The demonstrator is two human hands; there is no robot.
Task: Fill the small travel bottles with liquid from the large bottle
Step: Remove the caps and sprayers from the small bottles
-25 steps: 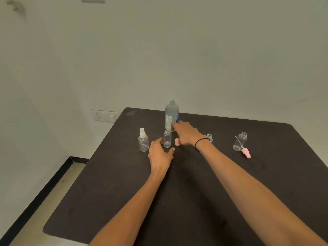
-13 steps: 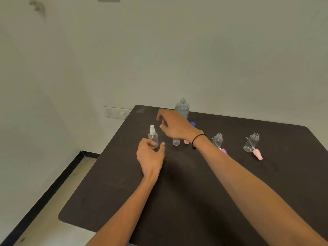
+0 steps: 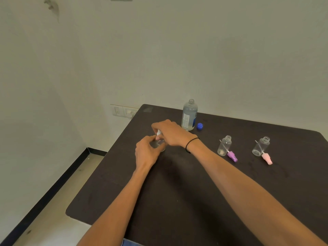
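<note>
The large clear bottle [image 3: 189, 115] stands uncapped at the back of the dark table [image 3: 177, 201], its blue cap [image 3: 199, 126] beside it. My left hand [image 3: 145, 153] grips the body of a small spray bottle [image 3: 159, 143] with a white top. My right hand [image 3: 170, 133] closes over that white sprayer top. Two open small bottles stand to the right: one [image 3: 224, 145] with a purple sprayer [image 3: 232, 156] lying by it, another [image 3: 261, 146] with a pink sprayer [image 3: 267, 158]. A further small bottle is hidden behind my right hand.
The table's left edge drops to a beige floor [image 3: 53, 210]. A wall switch plate [image 3: 122, 110] sits just behind the table's back left corner. The wall rises close behind the table.
Both hands moved left from the middle small bottle to the white-topped spray bottle. The left hand took hold of its body and the right hand closed on its top.
</note>
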